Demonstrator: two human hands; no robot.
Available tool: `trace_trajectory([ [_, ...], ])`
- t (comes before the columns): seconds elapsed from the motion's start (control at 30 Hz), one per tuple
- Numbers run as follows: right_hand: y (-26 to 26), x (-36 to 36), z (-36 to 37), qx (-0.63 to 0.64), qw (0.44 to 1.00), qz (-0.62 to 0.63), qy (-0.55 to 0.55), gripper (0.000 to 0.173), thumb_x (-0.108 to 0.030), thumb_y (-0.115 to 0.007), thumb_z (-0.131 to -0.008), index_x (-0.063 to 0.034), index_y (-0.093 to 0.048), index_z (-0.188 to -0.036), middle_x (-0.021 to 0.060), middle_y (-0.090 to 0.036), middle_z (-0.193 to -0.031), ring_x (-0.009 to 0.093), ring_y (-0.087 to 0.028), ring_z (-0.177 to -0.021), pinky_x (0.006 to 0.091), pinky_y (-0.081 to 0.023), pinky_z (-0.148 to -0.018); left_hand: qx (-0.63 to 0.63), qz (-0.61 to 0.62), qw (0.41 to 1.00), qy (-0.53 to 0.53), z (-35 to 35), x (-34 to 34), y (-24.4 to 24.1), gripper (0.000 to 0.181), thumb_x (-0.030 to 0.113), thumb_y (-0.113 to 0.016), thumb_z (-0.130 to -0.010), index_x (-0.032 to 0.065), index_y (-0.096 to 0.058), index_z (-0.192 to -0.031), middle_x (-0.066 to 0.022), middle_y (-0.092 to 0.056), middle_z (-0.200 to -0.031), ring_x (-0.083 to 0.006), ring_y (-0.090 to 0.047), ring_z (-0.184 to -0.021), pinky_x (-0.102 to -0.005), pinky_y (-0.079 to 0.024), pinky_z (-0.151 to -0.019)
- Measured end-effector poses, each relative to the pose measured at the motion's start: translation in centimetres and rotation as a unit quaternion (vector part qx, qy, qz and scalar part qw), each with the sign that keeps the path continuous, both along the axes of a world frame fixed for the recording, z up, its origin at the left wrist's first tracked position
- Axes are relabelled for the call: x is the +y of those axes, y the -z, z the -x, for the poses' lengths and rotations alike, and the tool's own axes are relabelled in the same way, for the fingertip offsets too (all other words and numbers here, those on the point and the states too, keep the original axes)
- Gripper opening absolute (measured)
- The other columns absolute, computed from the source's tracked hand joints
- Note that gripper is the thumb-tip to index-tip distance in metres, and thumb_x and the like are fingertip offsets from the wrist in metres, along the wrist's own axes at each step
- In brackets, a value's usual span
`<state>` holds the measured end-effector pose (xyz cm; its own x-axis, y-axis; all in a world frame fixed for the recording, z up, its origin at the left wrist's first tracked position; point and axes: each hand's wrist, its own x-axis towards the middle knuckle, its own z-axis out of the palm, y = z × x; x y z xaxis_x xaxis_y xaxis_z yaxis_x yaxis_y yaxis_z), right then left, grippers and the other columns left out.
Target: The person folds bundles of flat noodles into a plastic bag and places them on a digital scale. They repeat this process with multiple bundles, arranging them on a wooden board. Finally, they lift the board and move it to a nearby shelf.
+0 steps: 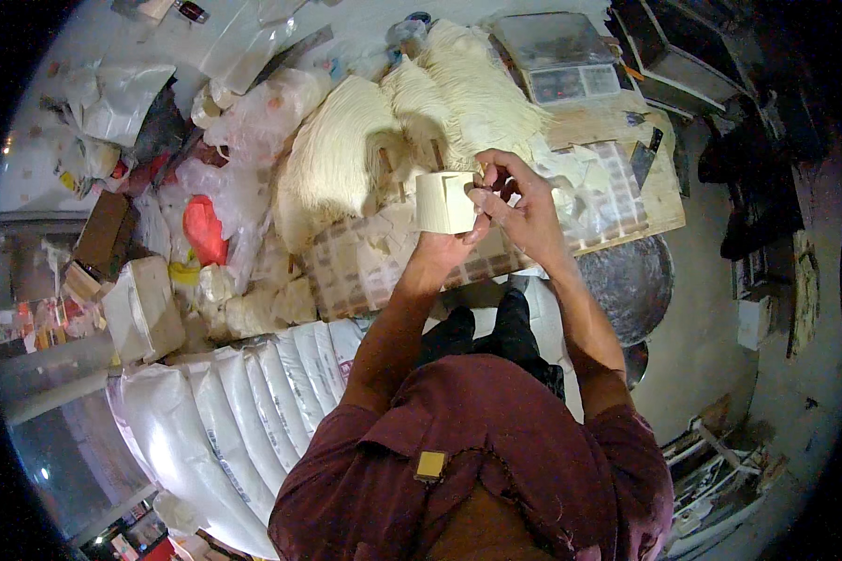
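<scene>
In front of my chest is a squarish stack of thin pale-yellow sheets (440,205), which look like dough wrappers. My left hand (459,240) holds it from below, mostly hidden behind it. At the stack's right edge, my right hand (523,203) has its thumb and fingers bent together; a small yellowish bit shows near the fingertips. Whether the right hand grips a sheet is not clear. Beyond my hands rise big layered heaps of similar pale sheets (340,144). Loose pale pieces (386,235) lie on the patterned cloth (484,259) below the stack.
A cleaver (645,156) lies on the wooden board (663,203) at right, beside a lidded box (568,56). Plastic bags (274,105) and a red bag (205,230) crowd the left. Several white sacks (217,414) stand at lower left; a round metal pan (628,287) sits below the board.
</scene>
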<state>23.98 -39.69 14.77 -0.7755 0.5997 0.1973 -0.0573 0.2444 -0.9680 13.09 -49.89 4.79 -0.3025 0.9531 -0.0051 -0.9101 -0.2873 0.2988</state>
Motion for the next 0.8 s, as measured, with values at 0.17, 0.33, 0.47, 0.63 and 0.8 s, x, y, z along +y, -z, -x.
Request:
trace_trajectory([
  [0.17,-0.4,0.5,-0.2,0.054,0.988,-0.145,0.008,0.034,-0.009,-0.077,-0.079,-0.0041,-0.064,-0.11,0.0075,-0.059,-0.085,0.016,-0.061,-0.072,0.0293,-0.049,-0.064,-0.027,0.014,0.999,0.018,-0.1,-0.2,-1.6,0.042,0.044,-0.049,-0.096,0.0066,-0.061,-0.111,-0.0077,-0.063,-0.089,-0.015,-0.055,-0.054,-0.0251,-0.038,-0.04],
  [0.33,-0.1,-0.7,0.0,0.048,0.984,-0.173,-0.008,0.019,-0.006,-0.075,-0.078,-0.0029,-0.066,-0.095,0.01,-0.061,-0.086,0.023,-0.061,-0.075,0.0334,-0.05,-0.067,-0.047,0.066,0.997,-0.013,-0.5,-0.2,-1.5,0.04,0.043,-0.046,-0.098,0.0078,-0.062,-0.108,-0.0078,-0.064,-0.09,-0.016,-0.059,-0.061,-0.026,-0.042,-0.04],
  [0.47,0.6,-0.3,0.6,0.073,0.977,-0.201,-0.001,0.012,-0.005,-0.071,-0.081,-0.0024,-0.064,-0.09,0.0107,-0.06,-0.085,0.026,-0.06,-0.076,0.0344,-0.05,-0.069,-0.022,0.008,1.0,0.013,-0.2,-0.1,-0.9,0.038,0.044,-0.046,-0.099,0.0102,-0.062,-0.106,-0.0072,-0.064,-0.09,-0.0158,-0.059,-0.061,-0.0259,-0.04,-0.04],
  [0.63,0.4,0.1,0.5,0.029,0.983,-0.182,-0.007,0.007,-0.004,-0.067,-0.085,0.0003,-0.062,-0.088,0.0087,-0.059,-0.082,0.02,-0.059,-0.075,0.0311,-0.047,-0.065,-0.081,-0.017,0.996,0.023,-0.3,-0.1,0.6,0.037,0.043,-0.047,-0.099,0.0107,-0.061,-0.111,-0.0069,-0.064,-0.093,-0.0169,-0.058,-0.059,-0.0258,-0.039,-0.039],
  [0.8,2.1,1.0,0.2,0.055,0.989,0.131,0.026,0.011,-0.011,-0.06,-0.096,-0.0002,-0.059,-0.093,0.001,-0.058,-0.086,0.008,-0.055,-0.076,0.0231,-0.045,-0.063,-0.105,0.036,0.994,-0.005,-1.0,0.6,-1.0,0.041,0.042,-0.048,-0.098,0.0099,-0.058,-0.122,-0.0054,-0.064,-0.103,-0.0191,-0.06,-0.089,-0.0331,-0.048,-0.068],
])
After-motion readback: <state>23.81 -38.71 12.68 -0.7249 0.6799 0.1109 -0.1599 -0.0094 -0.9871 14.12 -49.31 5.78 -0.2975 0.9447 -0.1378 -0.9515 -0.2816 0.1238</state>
